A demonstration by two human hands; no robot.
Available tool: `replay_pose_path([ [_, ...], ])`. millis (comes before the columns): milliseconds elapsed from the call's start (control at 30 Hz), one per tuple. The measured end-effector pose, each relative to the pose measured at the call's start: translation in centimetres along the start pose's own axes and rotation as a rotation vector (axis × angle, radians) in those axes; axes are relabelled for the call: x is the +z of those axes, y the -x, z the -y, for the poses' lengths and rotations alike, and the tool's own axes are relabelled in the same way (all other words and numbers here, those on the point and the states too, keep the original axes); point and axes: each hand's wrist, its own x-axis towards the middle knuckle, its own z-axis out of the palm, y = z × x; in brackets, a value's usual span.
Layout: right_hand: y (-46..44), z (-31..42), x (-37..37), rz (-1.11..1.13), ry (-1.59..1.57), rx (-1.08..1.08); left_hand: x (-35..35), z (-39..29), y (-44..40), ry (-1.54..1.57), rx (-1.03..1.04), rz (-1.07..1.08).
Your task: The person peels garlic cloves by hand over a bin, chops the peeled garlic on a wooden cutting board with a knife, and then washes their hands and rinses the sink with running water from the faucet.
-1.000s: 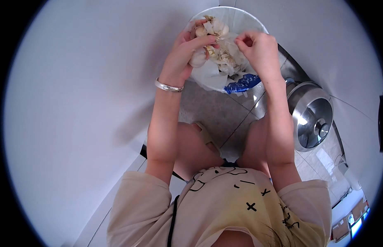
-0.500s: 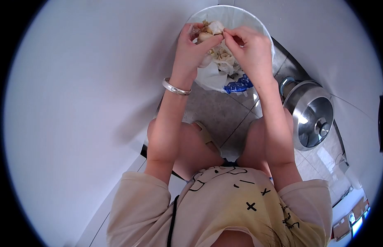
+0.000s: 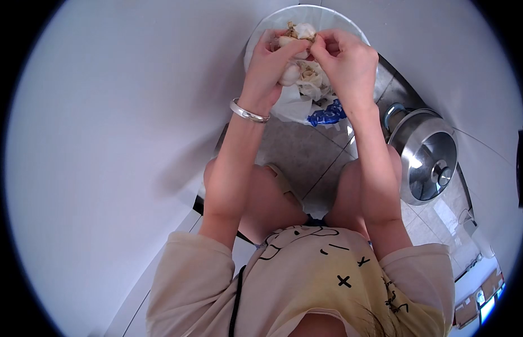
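My left hand (image 3: 266,70) is closed around garlic (image 3: 304,31), a whitish cluster with dry brown stalks, held over a lined bin (image 3: 256,39). A second pale bulb (image 3: 290,74) shows below that hand's fingers; whether the palm holds it cannot be made out. The thumb and forefinger of my right hand (image 3: 352,64) are pinched together at the garlic's right side, on what looks like its papery skin. Inside the bin, beneath both hands, lie loose garlic skins (image 3: 313,81) and a crumpled blue wrapper (image 3: 327,114).
To the right of the bin, a steel pot (image 3: 404,135) with a glass lid (image 3: 429,165) stands on the tiled floor (image 3: 298,140). A pale flat panel (image 3: 115,129) fills the left side. Cardboard boxes (image 3: 468,310) appear at the lower right.
Both hands have shifted slightly right with the garlic. The pale bulb below the left hand shows more fully. My right fingers stay pinched at the garlic's side.
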Motion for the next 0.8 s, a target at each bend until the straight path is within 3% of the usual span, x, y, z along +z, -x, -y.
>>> replay_pose_path([
  [133,-1.0,-1.2,-0.9,0.018,-0.227,0.276,-0.7,-0.5,-0.2,0.152,-0.125,0.076],
  [233,-1.0,-1.1,-1.0,0.107,-0.275,0.18,-0.7,-0.9,0.1,0.121,-0.11,0.08],
  [467,-0.5,-0.5,-0.6,0.067,-0.103,-0.218,-0.6,-1.0,0.6,-0.012,0.031,0.028],
  [567,-0.4,-0.4,-0.7,0.048,-0.107,-0.272,-1.0,-1.1,0.6,-0.031,0.044,0.039],
  [800,-0.2,-0.5,-0.8,0.01,-0.054,-0.18,-0.7,-1.4,0.9,-0.098,0.021,0.071],
])
